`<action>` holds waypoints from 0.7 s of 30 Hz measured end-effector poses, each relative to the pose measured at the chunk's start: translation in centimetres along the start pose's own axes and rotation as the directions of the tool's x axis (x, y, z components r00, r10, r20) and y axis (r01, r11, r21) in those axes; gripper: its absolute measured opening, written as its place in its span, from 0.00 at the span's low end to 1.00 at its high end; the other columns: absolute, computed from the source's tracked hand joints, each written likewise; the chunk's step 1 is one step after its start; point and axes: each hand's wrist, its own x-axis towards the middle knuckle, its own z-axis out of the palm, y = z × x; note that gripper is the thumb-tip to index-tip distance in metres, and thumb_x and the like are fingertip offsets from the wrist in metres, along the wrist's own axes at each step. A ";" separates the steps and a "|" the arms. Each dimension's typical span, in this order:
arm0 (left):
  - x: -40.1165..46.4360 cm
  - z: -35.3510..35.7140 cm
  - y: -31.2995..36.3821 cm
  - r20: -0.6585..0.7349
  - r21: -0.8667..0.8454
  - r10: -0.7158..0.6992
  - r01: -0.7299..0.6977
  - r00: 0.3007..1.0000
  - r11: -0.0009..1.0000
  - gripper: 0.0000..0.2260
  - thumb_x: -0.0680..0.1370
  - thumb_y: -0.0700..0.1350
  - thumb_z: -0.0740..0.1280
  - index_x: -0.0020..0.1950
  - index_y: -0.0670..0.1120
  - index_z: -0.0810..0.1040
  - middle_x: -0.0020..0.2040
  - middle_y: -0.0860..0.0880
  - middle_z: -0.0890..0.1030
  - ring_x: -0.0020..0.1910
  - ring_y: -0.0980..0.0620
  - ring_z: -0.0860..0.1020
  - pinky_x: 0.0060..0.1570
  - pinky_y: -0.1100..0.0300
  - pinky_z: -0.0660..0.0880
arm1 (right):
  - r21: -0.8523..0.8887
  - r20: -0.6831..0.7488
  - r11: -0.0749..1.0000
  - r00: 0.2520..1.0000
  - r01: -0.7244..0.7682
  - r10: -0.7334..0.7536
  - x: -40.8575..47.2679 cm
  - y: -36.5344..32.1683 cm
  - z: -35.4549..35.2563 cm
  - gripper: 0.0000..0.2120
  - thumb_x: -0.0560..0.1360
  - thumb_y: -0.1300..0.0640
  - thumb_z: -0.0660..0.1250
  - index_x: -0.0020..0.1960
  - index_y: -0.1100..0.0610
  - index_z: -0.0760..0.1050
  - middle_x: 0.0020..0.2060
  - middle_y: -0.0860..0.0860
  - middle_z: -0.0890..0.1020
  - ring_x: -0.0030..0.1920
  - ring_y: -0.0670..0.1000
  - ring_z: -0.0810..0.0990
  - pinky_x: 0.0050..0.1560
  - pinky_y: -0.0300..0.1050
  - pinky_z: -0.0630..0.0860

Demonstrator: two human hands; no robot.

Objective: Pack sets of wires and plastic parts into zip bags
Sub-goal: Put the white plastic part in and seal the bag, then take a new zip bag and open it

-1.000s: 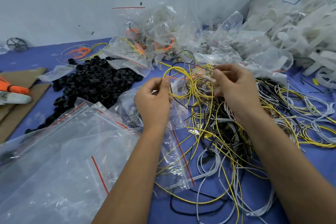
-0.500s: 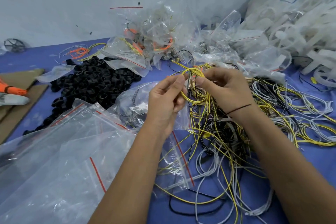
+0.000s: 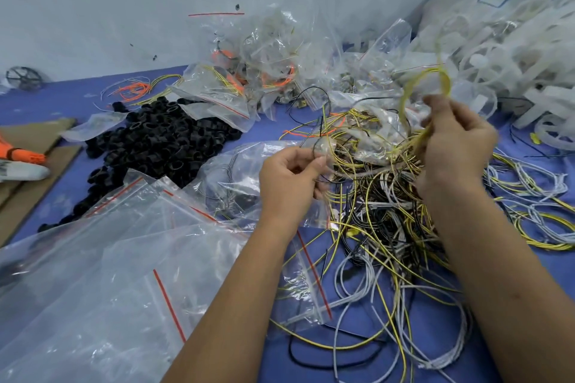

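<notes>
Yellow wire loop (image 3: 423,93) up in the air, standing roughly on edge, long axis running from the right hand (image 3: 455,146) up and away toward the white plastic parts (image 3: 510,50) behind it. Thin, bright yellow, coiled into a few turns, blurred along the top arc. Pinched at its lower end — right-hand fingers curled tight around the gathered strands, thumb closed over them. Left hand (image 3: 291,179) lower and to the left, fingers curled, pinching a thin black wire (image 3: 314,149) at the mouth of a clear zip bag (image 3: 245,174) lying just beyond its knuckles. Between and below both hands, a tangled wire heap (image 3: 382,214) of yellow, grey and black on the blue table (image 3: 513,274). Left of the left hand, empty zip bags (image 3: 109,258) with red seal strips, overlapping. Farther out past them, a black ring pile (image 3: 155,140). Beyond both hands, filled bags (image 3: 264,65) heaped against the wall.
</notes>
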 end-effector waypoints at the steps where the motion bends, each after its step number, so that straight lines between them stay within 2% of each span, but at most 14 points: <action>1: 0.1 -0.1 -0.1 -0.019 0.012 -0.002 0.002 1.000 1.000 0.04 0.79 0.33 0.70 0.46 0.40 0.82 0.33 0.47 0.84 0.24 0.55 0.77 0.24 0.64 0.72 | 0.008 -0.075 1.000 0.997 0.008 -0.008 0.2 -0.2 -0.2 0.07 0.79 0.56 0.72 0.42 0.55 0.84 0.27 0.46 0.75 0.28 0.46 0.68 0.31 0.42 0.64; 3: 0.0 -0.1 -0.1 -0.002 0.099 0.038 -0.038 0.999 0.994 0.02 0.78 0.35 0.72 0.46 0.41 0.83 0.35 0.44 0.83 0.26 0.54 0.79 0.27 0.62 0.75 | 0.015 -0.169 0.999 0.985 0.048 -0.045 0.5 -0.4 -0.4 0.09 0.79 0.56 0.71 0.41 0.56 0.83 0.25 0.45 0.74 0.29 0.46 0.68 0.35 0.41 0.66; 5: -0.3 0.2 -0.1 0.108 0.258 0.168 -0.191 0.980 0.947 0.01 0.77 0.42 0.75 0.45 0.46 0.85 0.36 0.47 0.83 0.30 0.56 0.79 0.33 0.59 0.77 | 0.024 -0.191 0.995 0.978 0.094 -0.088 0.4 -0.4 -0.4 0.07 0.80 0.57 0.71 0.43 0.55 0.81 0.24 0.42 0.74 0.28 0.44 0.70 0.35 0.41 0.69; 7: -1.0 0.6 0.3 0.266 0.352 0.305 -0.386 0.915 0.853 0.08 0.77 0.52 0.73 0.43 0.48 0.85 0.37 0.52 0.81 0.34 0.57 0.77 0.38 0.61 0.75 | 0.020 -0.166 0.989 0.976 0.145 -0.140 0.1 -0.4 -0.2 0.02 0.79 0.58 0.71 0.48 0.52 0.79 0.24 0.43 0.76 0.28 0.43 0.74 0.35 0.40 0.71; 9: -1.4 0.8 0.6 0.323 0.317 0.369 -0.466 0.872 0.826 0.16 0.80 0.55 0.65 0.44 0.45 0.86 0.39 0.52 0.79 0.36 0.55 0.77 0.39 0.57 0.72 | 0.018 -0.116 0.981 0.975 0.195 -0.192 -0.2 -0.4 0.0 0.04 0.79 0.59 0.70 0.49 0.52 0.76 0.23 0.43 0.77 0.28 0.43 0.75 0.35 0.39 0.71; 11: -1.3 0.3 0.8 0.276 0.229 0.407 -0.471 0.870 0.852 0.16 0.81 0.46 0.60 0.47 0.44 0.87 0.42 0.50 0.80 0.36 0.56 0.76 0.38 0.58 0.69 | 0.012 -0.072 0.976 0.974 0.215 -0.214 -0.5 -0.6 0.1 0.06 0.78 0.60 0.70 0.46 0.52 0.75 0.23 0.44 0.77 0.28 0.44 0.75 0.33 0.39 0.71; 12: -1.2 0.0 0.8 0.237 0.241 0.429 -0.481 0.872 0.843 0.14 0.78 0.40 0.60 0.47 0.44 0.87 0.44 0.50 0.81 0.36 0.56 0.76 0.38 0.59 0.68 | 0.008 -0.055 0.977 0.975 0.215 -0.214 -0.7 -0.6 0.3 0.06 0.79 0.59 0.70 0.45 0.52 0.76 0.24 0.44 0.77 0.28 0.43 0.75 0.33 0.38 0.71; 14: -0.8 -0.5 0.7 0.161 0.417 0.463 -0.486 0.871 0.768 0.13 0.72 0.36 0.62 0.46 0.46 0.86 0.46 0.52 0.81 0.35 0.56 0.74 0.37 0.60 0.68 | 0.006 -0.025 0.978 0.978 0.209 -0.208 -1.0 -0.5 0.5 0.05 0.80 0.59 0.69 0.46 0.52 0.77 0.25 0.44 0.78 0.29 0.44 0.76 0.35 0.38 0.72; 16: -0.3 -0.9 0.6 0.079 0.613 0.430 -0.384 0.899 0.690 0.06 0.73 0.40 0.69 0.45 0.49 0.83 0.45 0.54 0.77 0.37 0.57 0.72 0.41 0.58 0.72 | 0.017 0.014 0.978 0.978 0.206 -0.207 -1.2 -0.4 0.7 0.03 0.81 0.58 0.68 0.48 0.53 0.78 0.27 0.45 0.80 0.31 0.46 0.77 0.39 0.42 0.73; 17: -0.3 -0.9 0.6 0.069 0.673 0.388 -0.330 0.919 0.661 0.04 0.73 0.45 0.73 0.46 0.50 0.81 0.46 0.54 0.77 0.40 0.57 0.73 0.45 0.56 0.74 | 0.029 0.040 0.979 0.978 0.204 -0.205 -1.3 -0.3 0.8 0.02 0.81 0.58 0.67 0.49 0.53 0.78 0.28 0.46 0.81 0.32 0.47 0.77 0.39 0.44 0.72; 19: -0.2 -0.9 0.2 0.095 0.751 0.291 -0.261 0.952 0.607 0.16 0.71 0.57 0.77 0.48 0.51 0.76 0.47 0.54 0.76 0.47 0.53 0.75 0.48 0.53 0.74 | 0.064 0.105 0.979 0.975 0.192 -0.198 -1.6 -0.3 0.9 0.03 0.82 0.59 0.66 0.52 0.53 0.79 0.32 0.47 0.82 0.32 0.48 0.76 0.33 0.44 0.71; 21: -0.2 -0.9 0.1 0.107 0.775 0.245 -0.235 0.964 0.587 0.21 0.68 0.62 0.77 0.48 0.52 0.72 0.46 0.55 0.76 0.48 0.50 0.76 0.47 0.52 0.75 | 0.099 0.180 0.977 0.962 0.191 -0.206 -1.9 -0.4 1.0 0.05 0.82 0.60 0.66 0.55 0.54 0.79 0.34 0.49 0.83 0.28 0.47 0.73 0.26 0.40 0.70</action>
